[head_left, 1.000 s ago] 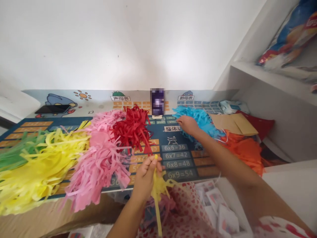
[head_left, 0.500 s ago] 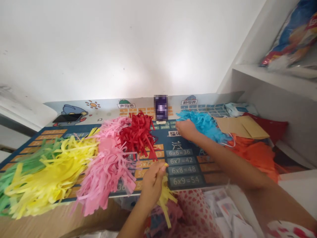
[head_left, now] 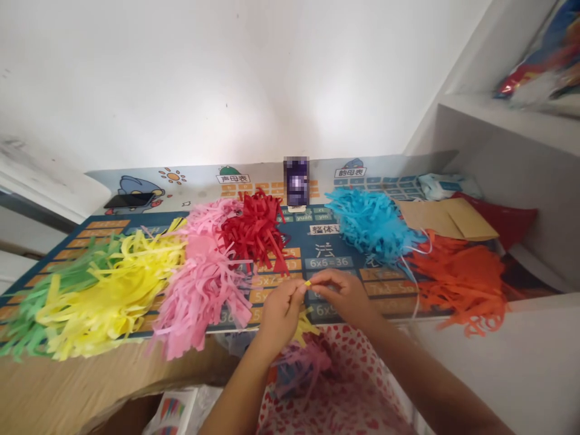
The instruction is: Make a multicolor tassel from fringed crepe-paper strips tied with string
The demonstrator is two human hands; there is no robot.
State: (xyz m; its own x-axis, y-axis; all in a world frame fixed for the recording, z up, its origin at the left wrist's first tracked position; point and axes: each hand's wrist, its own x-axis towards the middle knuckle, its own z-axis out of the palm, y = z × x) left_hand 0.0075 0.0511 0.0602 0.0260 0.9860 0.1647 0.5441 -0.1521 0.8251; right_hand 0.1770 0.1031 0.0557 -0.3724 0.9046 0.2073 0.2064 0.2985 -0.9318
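Between left hand, right hand: yellow paper strip, mostly hidden.

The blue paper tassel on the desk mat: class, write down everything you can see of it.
The blue paper tassel is a fluffy, tangled heap of many thin, sky-blue strips, apparently thin cut paper. It lies on the printed desk mat, right of centre, beside a kraft paper envelope, with a thin white cord at its lower right. Neither the left hand nor the right hand touches it.
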